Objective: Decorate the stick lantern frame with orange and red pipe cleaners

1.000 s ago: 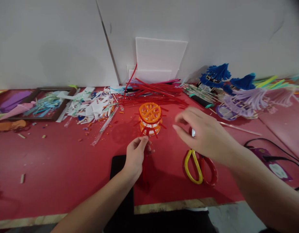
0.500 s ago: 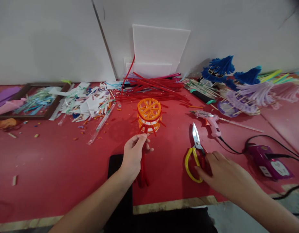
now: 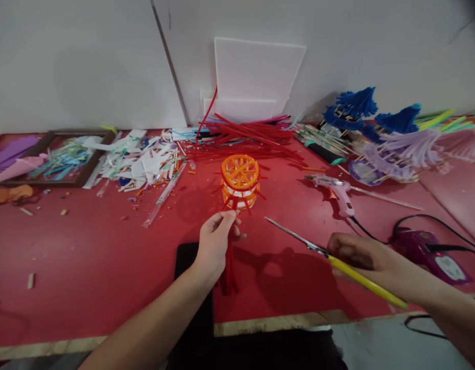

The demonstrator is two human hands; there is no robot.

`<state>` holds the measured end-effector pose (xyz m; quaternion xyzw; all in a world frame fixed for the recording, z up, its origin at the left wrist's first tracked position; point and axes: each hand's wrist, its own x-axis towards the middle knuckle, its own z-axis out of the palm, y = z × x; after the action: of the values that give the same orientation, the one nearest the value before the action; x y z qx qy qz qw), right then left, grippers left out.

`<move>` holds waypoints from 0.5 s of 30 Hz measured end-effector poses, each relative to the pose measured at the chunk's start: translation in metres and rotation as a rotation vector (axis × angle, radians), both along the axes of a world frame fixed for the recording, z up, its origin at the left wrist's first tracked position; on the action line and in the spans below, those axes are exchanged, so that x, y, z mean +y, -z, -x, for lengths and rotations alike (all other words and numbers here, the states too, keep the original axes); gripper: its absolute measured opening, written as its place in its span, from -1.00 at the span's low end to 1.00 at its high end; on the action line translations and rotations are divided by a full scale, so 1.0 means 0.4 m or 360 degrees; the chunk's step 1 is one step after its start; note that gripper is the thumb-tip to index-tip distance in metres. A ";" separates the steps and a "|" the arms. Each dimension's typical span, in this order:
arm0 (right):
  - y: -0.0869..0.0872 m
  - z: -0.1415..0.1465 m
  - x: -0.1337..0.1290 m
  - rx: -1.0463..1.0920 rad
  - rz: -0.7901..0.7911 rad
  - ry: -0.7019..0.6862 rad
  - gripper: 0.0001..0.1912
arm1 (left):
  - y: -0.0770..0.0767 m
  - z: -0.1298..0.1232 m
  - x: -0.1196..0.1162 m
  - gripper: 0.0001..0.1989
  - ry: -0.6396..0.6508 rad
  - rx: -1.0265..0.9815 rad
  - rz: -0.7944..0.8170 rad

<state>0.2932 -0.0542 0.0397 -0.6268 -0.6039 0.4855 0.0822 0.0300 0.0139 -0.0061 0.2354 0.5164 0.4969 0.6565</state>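
My left hand is closed in a pinch on a bunch of red pipe cleaners, whose long ends hang below the fingers. Just beyond its fingertips stands a small round orange and white frame with a spoked top and red stems sticking out around it. My right hand grips a pair of scissors with yellow handles, lifted above the table. The blades look closed and point left toward my left hand. Part of the scissors' grip is hidden by the angle.
A pink glue gun lies to the right, near a purple power strip with cords. Red pipe cleaners are piled at the back. White scraps and a brown frame lie left. A black flat object sits under my left wrist.
My right hand has picked the scissors up off the table and turned them so the blades point left. My left hand keeps its pinch in nearly the same place.
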 end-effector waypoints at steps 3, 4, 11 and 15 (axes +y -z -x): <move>-0.041 0.018 0.042 0.0096 0.0176 -0.0135 -0.54 | -0.003 0.001 -0.003 -0.78 0.0003 0.0012 0.0006; -0.053 0.026 0.055 0.0085 0.0181 -0.0155 -0.53 | -0.005 0.000 -0.004 -0.78 0.0001 0.0016 0.0007; -0.113 0.066 0.120 -0.0140 0.0395 -0.0186 -0.52 | -0.009 -0.001 -0.005 -0.79 0.0011 0.0019 0.0030; -0.127 0.070 0.151 -0.0286 0.0281 -0.0349 -0.53 | -0.012 0.000 -0.003 -0.78 0.0019 0.0010 0.0045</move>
<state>0.2651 0.0063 0.0904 -0.6027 -0.6287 0.4846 -0.0811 0.0302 0.0127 -0.0011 0.2306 0.5241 0.4849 0.6610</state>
